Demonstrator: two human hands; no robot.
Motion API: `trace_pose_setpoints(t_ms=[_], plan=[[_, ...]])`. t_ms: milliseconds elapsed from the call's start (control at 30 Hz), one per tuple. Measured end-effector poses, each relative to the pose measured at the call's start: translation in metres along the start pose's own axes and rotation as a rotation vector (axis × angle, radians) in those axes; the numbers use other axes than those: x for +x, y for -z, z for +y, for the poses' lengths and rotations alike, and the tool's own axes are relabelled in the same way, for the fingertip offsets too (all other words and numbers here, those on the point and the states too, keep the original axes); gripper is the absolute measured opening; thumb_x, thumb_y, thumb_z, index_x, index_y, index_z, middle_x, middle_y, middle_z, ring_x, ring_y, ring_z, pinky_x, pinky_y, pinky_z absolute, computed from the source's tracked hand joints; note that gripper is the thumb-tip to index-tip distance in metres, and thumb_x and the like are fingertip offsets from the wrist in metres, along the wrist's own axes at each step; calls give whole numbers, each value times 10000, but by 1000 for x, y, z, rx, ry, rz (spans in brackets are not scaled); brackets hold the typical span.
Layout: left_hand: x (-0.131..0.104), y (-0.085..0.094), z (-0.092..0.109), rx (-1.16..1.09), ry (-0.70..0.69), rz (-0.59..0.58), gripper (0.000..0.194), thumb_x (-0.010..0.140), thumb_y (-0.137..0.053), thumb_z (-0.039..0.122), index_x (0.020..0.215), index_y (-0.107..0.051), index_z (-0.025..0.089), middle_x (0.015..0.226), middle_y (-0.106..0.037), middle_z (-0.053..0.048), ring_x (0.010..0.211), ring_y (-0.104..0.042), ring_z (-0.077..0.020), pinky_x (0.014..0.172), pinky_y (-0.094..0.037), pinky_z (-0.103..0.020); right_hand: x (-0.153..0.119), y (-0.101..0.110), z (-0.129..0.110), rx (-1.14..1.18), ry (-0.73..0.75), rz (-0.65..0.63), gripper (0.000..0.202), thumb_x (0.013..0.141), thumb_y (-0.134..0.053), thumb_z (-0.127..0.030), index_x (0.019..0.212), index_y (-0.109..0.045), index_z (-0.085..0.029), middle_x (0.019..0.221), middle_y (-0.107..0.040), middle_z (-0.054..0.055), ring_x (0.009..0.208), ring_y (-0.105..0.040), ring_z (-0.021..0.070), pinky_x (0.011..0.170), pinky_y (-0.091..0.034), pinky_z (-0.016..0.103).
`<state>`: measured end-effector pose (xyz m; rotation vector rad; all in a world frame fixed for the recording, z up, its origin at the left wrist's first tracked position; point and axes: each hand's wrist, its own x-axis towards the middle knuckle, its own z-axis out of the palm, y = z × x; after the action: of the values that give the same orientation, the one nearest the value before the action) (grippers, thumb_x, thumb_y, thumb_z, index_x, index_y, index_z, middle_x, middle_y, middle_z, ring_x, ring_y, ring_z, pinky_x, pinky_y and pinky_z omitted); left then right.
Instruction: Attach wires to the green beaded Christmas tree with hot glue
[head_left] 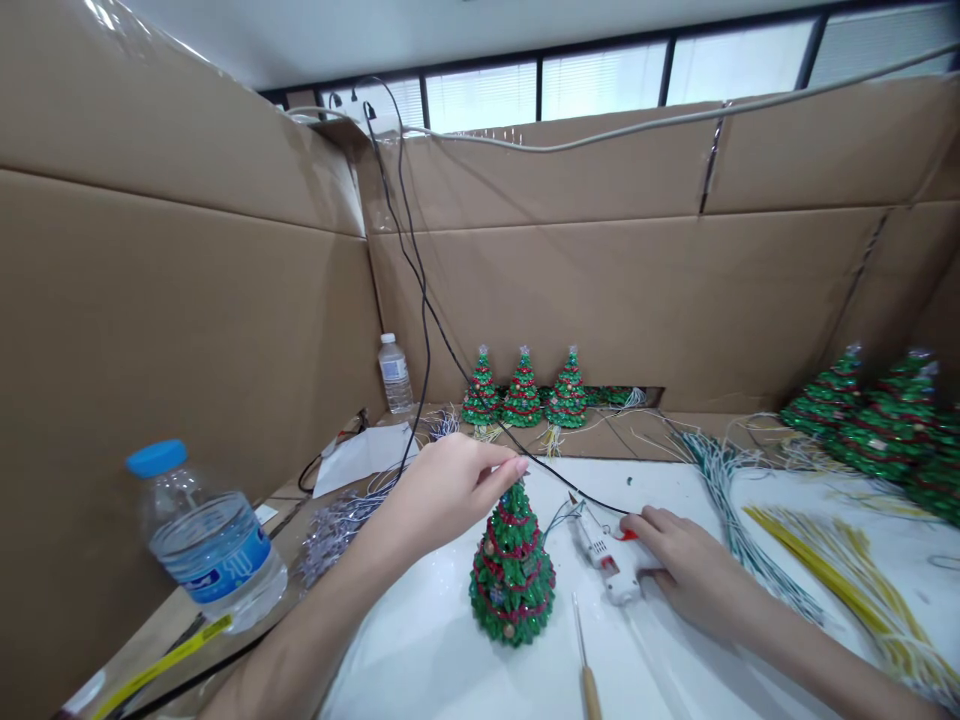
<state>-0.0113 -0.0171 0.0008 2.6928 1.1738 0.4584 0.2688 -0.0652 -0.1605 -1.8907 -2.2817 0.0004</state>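
At your far left stands a large bottle [210,545] with a blue cap; its blue label carries white lettering, too slanted and blurred to read. Below it, a yellow strip [165,665] runs out at the bottom edge. Next come a heap of clear ornaments [330,535] on wires, a white paper [360,460] and a smaller bottle [395,375], whose label print is too small to make out.

Your left hand [465,490] has thumb and forefinger pinched together on the tip of the tree [514,580]. The tree stands upright on the white board [420,620], directly below those fingertips; they hide its very top, so you cannot tell whether a separate piece is gripped there. Three trees [523,390] stand behind.

Right of the tree lies an awl [589,685], its handle cut off below. Your right hand [667,550] curls around the handle of a white glue gun [607,560], partly covering it. Beyond lie green wires [739,520], yellow wires [847,570] and more trees [877,415], cropped at the right edge.
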Motion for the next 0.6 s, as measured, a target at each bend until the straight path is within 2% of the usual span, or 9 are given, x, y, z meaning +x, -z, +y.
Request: trace_pose_setpoints(t_ms=[167,400,600], plan=[[0,1,0,-1,-7,10,413,949,-356,408,611,-286,182,527,-286,45,521,-240,-100,502,-180,-245,3,6,9,-87,18,72,469,671,-431,-5,1066,-594,-198,1016,-613,90,978,-571,273,821,-421,392],[0,1,0,1,-16,17,416,951,-358,407,608,-297,179,526,-279,49,512,-246,-93,501,-176,-236,9,43,37,-189,1,233,408,771,-406,-47,1109,-599,-169,1009,-613,110,960,-574,290,794,-427,405],[0,-1,-3,-45,-25,15,409,944,-379,397,610,-285,180,540,-262,48,521,-243,-93,492,-170,-241,18,70,30,-260,140,636,358,811,-466,-154,1122,-635,-208,949,-673,58,806,-643,211,630,-458,302]])
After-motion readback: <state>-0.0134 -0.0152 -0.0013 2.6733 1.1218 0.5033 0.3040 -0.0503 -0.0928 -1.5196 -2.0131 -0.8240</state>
